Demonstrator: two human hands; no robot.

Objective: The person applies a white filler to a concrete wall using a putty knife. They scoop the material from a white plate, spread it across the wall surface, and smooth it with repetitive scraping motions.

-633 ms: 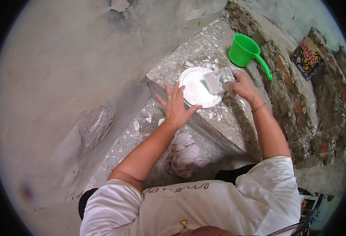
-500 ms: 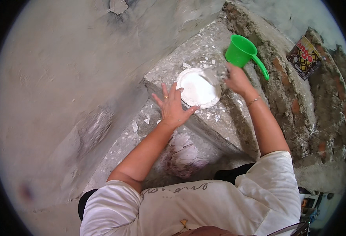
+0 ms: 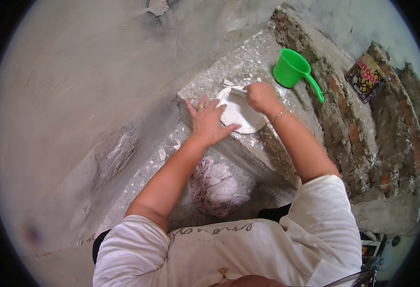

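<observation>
A round white dish (image 3: 251,130) holding white paste-like material lies on a rough concrete step. My left hand (image 3: 211,123) has its fingers spread along the dish's left and near rim, touching it. Over the dish's far right side, my right hand (image 3: 263,99) is closed around a flat, scraper-like tool (image 3: 238,91). The tool's blade reaches the far rim of the dish; most of its handle is hidden in my fist.
A green dipper (image 3: 290,70) stands on the step beyond my right hand. Rough concrete steps (image 3: 353,134) rise on the right, bearing a dark printed packet (image 3: 366,78). A crumpled whitish-purple bundle (image 3: 215,186) sits below my left forearm. The grey wall (image 3: 76,95) fills the left.
My right hand has moved left with the tool, from beside the dish to over its far side. My left hand stays at the rim.
</observation>
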